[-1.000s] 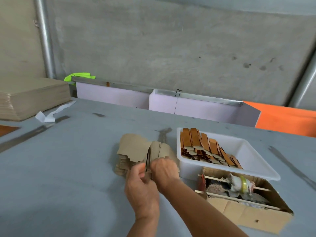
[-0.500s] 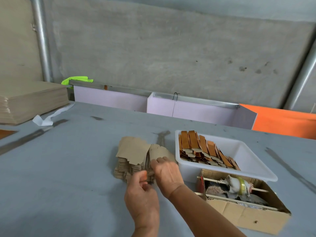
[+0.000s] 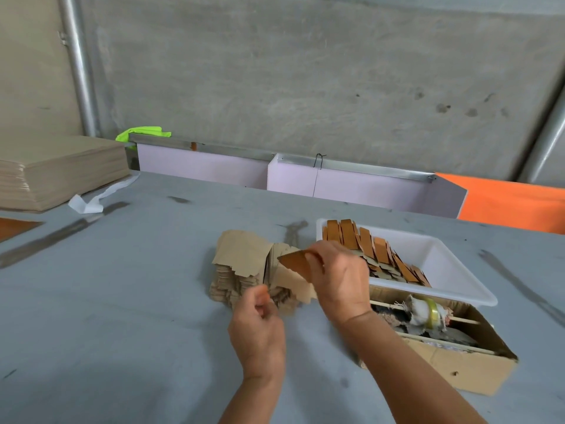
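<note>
A stack of die-cut brown paper pieces (image 3: 241, 264) lies on the grey table (image 3: 122, 301) in front of me. My right hand (image 3: 339, 276) pinches one piece (image 3: 295, 264), lifted off the stack with its orange-brown side showing. My left hand (image 3: 260, 325) hovers at the stack's near edge with fingers curled; I cannot tell whether it holds anything. A white plastic tray (image 3: 443, 264) to the right holds a leaning row of folded orange-brown pieces (image 3: 373, 252).
An open cardboard box (image 3: 464, 362) with sticks, rags and a tape roll sits at the tray's near side. A tall pile of brown sheets (image 3: 55, 172) stands far left with a white strip (image 3: 97, 197) beside it. Lilac partitions (image 3: 336, 182) line the table's back edge.
My right hand has lifted one piece off the stack and moved it up and right towards the tray. My left hand has drawn back slightly from the stack.
</note>
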`<state>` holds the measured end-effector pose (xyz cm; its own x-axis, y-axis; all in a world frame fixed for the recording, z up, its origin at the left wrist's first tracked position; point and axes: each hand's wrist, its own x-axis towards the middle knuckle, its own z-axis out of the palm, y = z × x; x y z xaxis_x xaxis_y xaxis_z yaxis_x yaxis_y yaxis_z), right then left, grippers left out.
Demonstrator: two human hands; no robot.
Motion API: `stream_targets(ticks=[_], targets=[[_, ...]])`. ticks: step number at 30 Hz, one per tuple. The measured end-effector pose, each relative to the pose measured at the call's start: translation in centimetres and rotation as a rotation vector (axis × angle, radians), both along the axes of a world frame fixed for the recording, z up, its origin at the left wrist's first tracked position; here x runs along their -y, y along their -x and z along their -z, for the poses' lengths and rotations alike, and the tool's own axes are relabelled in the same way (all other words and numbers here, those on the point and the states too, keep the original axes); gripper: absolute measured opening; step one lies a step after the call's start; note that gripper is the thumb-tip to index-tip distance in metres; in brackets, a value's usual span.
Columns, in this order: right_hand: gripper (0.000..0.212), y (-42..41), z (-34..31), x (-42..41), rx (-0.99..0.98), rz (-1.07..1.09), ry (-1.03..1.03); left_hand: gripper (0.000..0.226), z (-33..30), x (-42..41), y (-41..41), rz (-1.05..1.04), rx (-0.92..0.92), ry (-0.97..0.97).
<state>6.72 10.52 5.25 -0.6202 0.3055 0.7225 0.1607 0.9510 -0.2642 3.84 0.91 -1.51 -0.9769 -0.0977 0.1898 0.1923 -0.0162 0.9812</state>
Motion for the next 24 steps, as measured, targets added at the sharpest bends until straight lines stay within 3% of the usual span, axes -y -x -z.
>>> stream_targets(ticks=[4, 8, 11, 13, 15, 18, 21, 24], targets=[[0.003, -3.2, -1.8, -1.6, -0.185, -0.051, 0.408, 0.018, -1.9, -0.1, -0.3, 0.093, -0.071, -0.045], [0.011, -7.2, -1.5, -2.8, -0.174, -0.105, 0.845, 0.022, -3.8, -0.4, -1.6, 0.277, -0.028, -0.138], [0.014, -10.1, -1.0, -3.1, -0.169, -0.116, 0.993, 0.009, -4.3, -0.5, -2.8, 0.400, 0.081, -0.245], [0.007, -12.3, -0.6, -3.6, -0.156, -0.124, 1.048, 0.015, -4.4, -0.8, -3.9, 0.478, 0.114, -0.269], [0.010, -14.4, -0.1, -4.3, -0.127, -0.138, 1.051, 0.016, -4.2, -1.3, -5.1, 0.566, 0.104, -0.242], [0.017, -17.4, 0.5, -5.6, -0.091, -0.157, 0.942, 0.022, -3.6, -2.0, -6.5, 0.670, -0.056, -0.091], [0.021, -20.4, 1.4, -6.5, -0.094, -0.134, 0.761, 0.027, -2.6, -2.2, -7.7, 0.696, -0.320, 0.121], [0.019, -23.1, 3.1, -6.8, -0.016, -0.078, 0.391, 0.025, -1.0, -2.0, -8.8, 0.669, -0.683, 0.382]])
